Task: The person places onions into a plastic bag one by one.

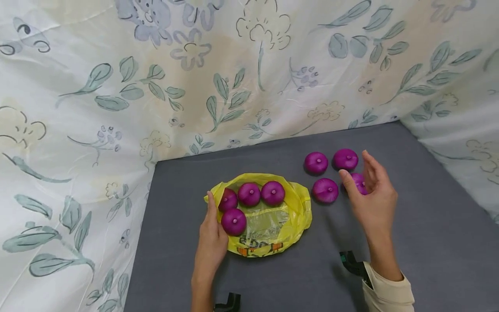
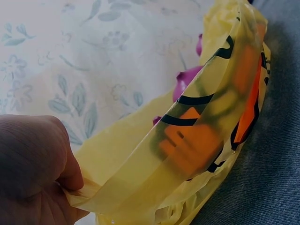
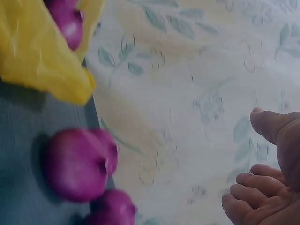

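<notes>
A yellow plastic bag (image 1: 302, 203) lies with its mouth spread wide, and several red onions (image 1: 273, 193) sit inside it along the left and far side. My left hand (image 1: 212, 242) is at the bag's left rim; in the left wrist view, that hand (image 2: 42, 173) pinches the bag's edge between thumb and fingers. To the right of the bag, several more red onions (image 1: 325, 190) are grouped on the cloth. My right hand (image 1: 376, 199) hovers over the rightmost onion (image 1: 358, 183), partly hiding it, with thumb and fingers apart. Nothing is between the right hand's (image 3: 262, 183) fingers in the right wrist view.
A dark grey cloth (image 1: 175, 199) covers the table. Behind it and at both sides hangs a pale curtain (image 1: 218, 95) with printed flowers and leaves, meeting the table's edges. A black wrist mount (image 1: 352, 263) shows by the right sleeve (image 1: 387, 292).
</notes>
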Tool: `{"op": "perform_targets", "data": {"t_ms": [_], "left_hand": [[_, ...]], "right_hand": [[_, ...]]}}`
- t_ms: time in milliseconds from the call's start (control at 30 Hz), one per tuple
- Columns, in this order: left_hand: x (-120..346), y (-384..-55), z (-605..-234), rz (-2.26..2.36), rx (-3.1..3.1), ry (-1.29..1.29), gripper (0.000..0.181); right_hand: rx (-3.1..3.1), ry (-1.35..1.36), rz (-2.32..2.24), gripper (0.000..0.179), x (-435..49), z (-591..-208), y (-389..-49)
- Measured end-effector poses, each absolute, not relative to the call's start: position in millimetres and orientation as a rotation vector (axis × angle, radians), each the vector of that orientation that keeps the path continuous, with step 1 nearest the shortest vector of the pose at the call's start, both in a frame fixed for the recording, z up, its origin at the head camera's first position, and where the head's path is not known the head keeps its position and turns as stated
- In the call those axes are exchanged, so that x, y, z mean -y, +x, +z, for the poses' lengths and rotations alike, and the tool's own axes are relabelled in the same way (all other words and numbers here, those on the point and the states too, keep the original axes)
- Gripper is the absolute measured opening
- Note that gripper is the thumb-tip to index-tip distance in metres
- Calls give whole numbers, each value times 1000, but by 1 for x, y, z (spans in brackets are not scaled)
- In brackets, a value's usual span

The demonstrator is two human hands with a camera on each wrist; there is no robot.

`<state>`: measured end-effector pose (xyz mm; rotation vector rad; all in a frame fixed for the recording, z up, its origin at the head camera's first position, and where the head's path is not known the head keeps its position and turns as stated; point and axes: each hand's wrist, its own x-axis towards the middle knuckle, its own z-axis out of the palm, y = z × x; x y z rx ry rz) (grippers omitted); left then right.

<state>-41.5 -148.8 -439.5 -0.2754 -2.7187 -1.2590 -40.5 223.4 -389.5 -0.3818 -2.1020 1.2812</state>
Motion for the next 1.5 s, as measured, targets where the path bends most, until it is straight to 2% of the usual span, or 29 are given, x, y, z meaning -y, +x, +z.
{"op": "perform_targets", "data": {"t_ms": [433, 733, 1500], "left_hand": [[150, -41, -437, -1267, 2714, -281, 91], [149, -43, -436, -1299, 2731, -272, 92], [148, -43, -437, -1285, 2750, -237, 92]], "right_hand": [[2018, -621, 1328, 66, -267, -404, -33], [2123, -759, 1415, 76, -283, -425, -37], [2424, -803, 1376, 90, -288, -463, -47]]}}
